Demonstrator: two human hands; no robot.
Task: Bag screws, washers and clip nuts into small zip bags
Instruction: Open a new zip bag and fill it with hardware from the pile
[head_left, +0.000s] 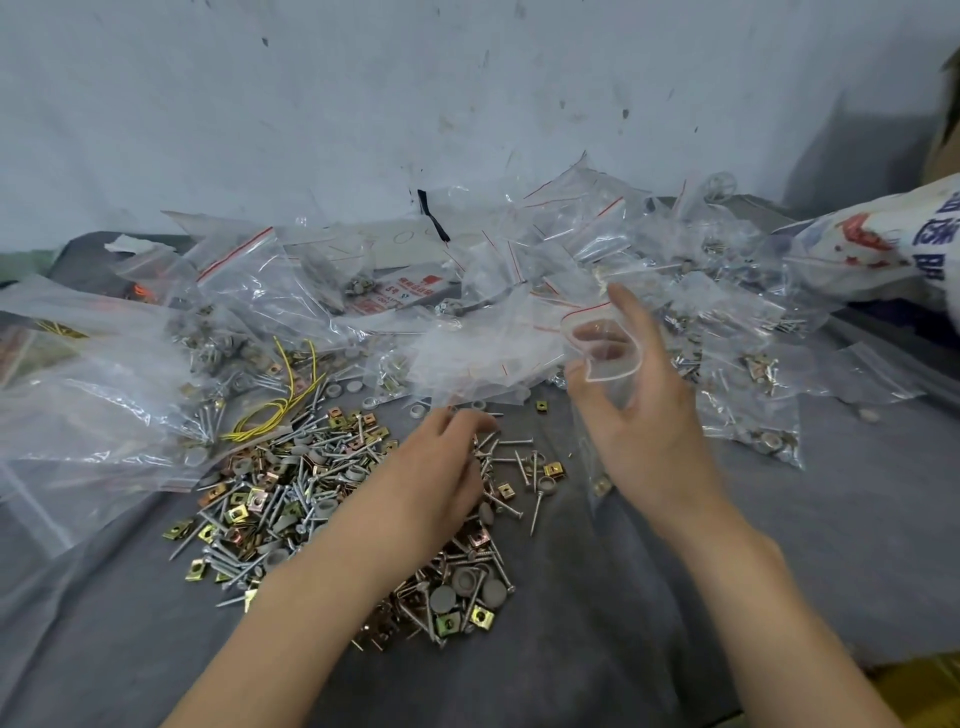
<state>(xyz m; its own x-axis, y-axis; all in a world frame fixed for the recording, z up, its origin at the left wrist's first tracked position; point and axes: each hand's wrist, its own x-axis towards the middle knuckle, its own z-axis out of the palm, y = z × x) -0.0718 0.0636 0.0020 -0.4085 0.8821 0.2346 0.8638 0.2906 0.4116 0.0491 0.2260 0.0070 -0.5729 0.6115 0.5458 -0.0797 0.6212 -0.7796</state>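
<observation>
Right hand (644, 431): pinches one zip bag (605, 348), its mouth open, above the worktop (831, 519).
Left hand (441, 467): fingers bent onto loose screws (291, 499); cannot tell its grip.
Washers (467, 587), clip nuts (244, 512): uncountable, same pile.
Filled bags (701, 291): dozens behind.

Even, soft daylight; slight blur; edges bowed.

I see clear, glossy plastic zip bags (249, 296), shiny silver metal screws (511, 442), yellowish metal clip nuts (241, 513) and matt grey washers (470, 582) on matt grey cloth (831, 519).
</observation>
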